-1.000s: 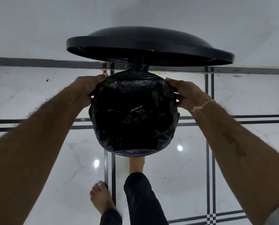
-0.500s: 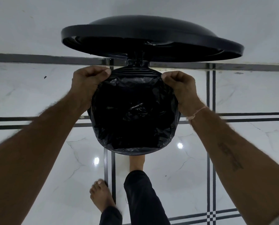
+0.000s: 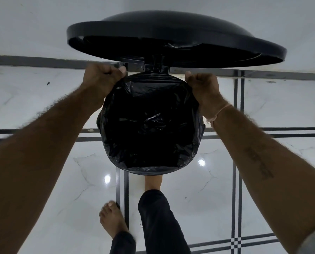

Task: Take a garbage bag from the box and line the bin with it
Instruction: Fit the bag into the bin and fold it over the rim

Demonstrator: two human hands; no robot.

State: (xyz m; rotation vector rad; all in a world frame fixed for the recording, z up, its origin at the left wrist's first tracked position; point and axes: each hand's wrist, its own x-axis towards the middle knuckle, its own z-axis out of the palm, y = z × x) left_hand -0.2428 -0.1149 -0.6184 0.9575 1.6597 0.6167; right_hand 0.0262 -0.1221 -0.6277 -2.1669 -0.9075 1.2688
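A round pedal bin stands on the floor below me, its black lid (image 3: 175,39) raised open at the back. A black garbage bag (image 3: 149,129) fills the bin's mouth and is folded over the rim all around, hiding the bin's body. My left hand (image 3: 102,77) is fisted on the bag's edge at the back left of the rim. My right hand (image 3: 203,88) grips the bag's edge at the back right. The box of bags is out of view.
White glossy marble floor (image 3: 42,107) with dark inlay lines. A white wall (image 3: 42,24) rises right behind the bin. My right foot (image 3: 153,182) reaches under the bin's front, apparently on the pedal, and my left foot (image 3: 112,220) stands beside it.
Both hands slid along the rim from the sides to the back, near the hinge, and closed into fists on the bag's edge. The lid looms larger as my head moved closer.
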